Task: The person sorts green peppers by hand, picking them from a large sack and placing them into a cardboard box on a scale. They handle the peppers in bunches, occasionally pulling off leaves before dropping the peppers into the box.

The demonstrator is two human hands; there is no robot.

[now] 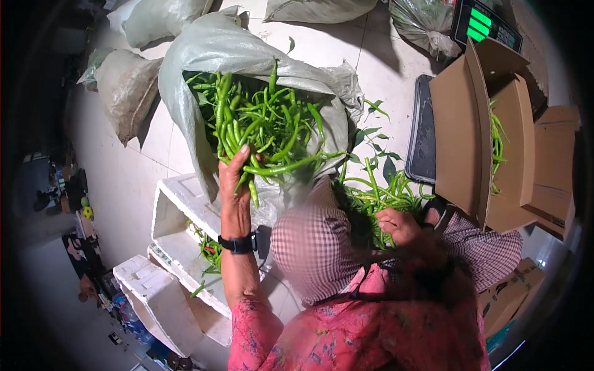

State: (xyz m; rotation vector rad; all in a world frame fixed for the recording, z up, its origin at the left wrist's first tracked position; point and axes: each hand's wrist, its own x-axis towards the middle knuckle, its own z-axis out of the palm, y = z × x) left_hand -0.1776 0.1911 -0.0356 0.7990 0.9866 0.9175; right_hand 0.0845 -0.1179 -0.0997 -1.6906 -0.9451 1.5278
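My left hand (237,168), wristwatch on, is closed round a bunch of long green chili peppers (230,123) at the open mouth of a white woven sack (204,43) full of peppers and leaves. My right hand (398,226) is lower right, fingers curled over a loose heap of peppers (382,195) by my checked-cloth legs (309,247); what they grip is hard to make out.
A cardboard box (455,139) with some peppers stands right, beside a dark scale platform (417,123) and a lit display (492,25). Lower left are white foam boxes (148,284), one with peppers. More sacks (124,86) lie behind, with stray leaves (374,145) on the tiles.
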